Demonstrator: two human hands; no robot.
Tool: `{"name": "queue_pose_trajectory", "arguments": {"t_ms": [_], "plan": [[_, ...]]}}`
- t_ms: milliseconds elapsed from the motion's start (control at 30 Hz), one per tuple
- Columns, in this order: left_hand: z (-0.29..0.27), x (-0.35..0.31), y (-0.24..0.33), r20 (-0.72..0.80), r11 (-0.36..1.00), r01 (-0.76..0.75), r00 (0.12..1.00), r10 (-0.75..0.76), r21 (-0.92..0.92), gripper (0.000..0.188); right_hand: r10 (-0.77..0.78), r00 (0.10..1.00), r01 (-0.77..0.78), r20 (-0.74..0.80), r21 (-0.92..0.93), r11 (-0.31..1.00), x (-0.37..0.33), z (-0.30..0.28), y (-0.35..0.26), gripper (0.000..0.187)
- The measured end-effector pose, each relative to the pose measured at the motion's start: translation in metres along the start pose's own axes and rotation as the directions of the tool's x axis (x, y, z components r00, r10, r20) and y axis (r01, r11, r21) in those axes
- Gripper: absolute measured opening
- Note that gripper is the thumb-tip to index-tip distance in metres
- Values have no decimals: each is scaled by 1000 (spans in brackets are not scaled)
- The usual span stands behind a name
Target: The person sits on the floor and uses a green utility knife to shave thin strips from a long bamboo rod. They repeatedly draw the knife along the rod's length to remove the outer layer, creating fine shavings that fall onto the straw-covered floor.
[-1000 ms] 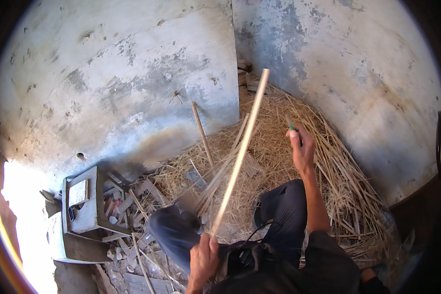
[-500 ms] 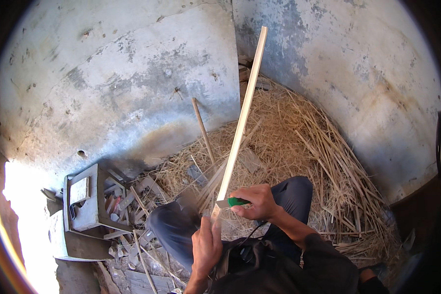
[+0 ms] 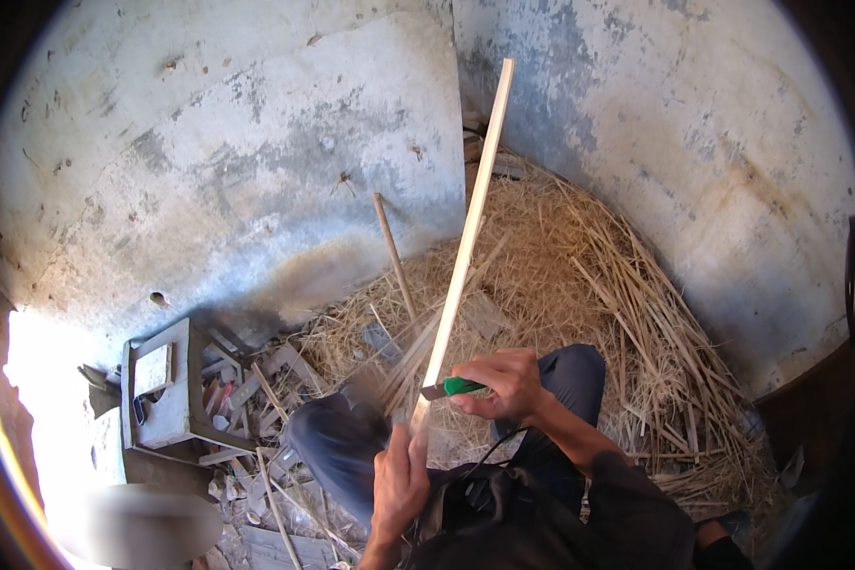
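A long pale wooden strip (image 3: 468,236) slants up and away from between my knees toward the wall corner. My left hand (image 3: 401,480) is closed around its near end. In my right hand (image 3: 502,383) is a knife with a green handle (image 3: 463,386), fingers wrapped round it. Its short, broad blade (image 3: 433,391) lies across the strip, a little beyond my left hand, and seems to touch it. The wood nearest my left fingers looks blurred.
Straw and dry stalks (image 3: 551,237) cover the floor ahead and right. A stick (image 3: 394,255) leans at the worn wall (image 3: 304,123). Left, a wooden box-like frame (image 3: 166,380) stands by scraps (image 3: 290,366). A blurred pale shape (image 3: 152,524) fills the lower left.
The knife has turned slightly, its blade now looking darker. The strip's far end has dipped a little. A blurred pale shape has come in at the lower left.
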State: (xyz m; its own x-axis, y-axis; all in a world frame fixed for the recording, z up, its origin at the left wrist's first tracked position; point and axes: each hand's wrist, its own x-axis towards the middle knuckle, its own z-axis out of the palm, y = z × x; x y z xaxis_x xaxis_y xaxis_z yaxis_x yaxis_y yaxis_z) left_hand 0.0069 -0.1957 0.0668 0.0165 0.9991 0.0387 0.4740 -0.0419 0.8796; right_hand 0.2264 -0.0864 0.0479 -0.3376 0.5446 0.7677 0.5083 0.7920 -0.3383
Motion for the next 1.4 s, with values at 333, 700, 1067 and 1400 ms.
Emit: {"name": "queue_pose_trajectory", "arguments": {"t_ms": [333,700,1067,1400], "plan": [[-3,0,1,16,1000,12,1000,-12,-2,28,-58,998,57,-10,-100,993,3,-4,5,32],[-7,-3,1,1,999,31,1000,-31,-15,31,-60,998,58,-8,-117,991,7,-1,3,33],[-12,-12,-2,59,998,39,998,-37,-39,25,155,959,-183,-239,-99,978,-3,-3,37,36],[-15,-14,-18,2,990,51,999,-51,-133,28,460,886,-451,-56,119,885,0,-28,66,47]]}}
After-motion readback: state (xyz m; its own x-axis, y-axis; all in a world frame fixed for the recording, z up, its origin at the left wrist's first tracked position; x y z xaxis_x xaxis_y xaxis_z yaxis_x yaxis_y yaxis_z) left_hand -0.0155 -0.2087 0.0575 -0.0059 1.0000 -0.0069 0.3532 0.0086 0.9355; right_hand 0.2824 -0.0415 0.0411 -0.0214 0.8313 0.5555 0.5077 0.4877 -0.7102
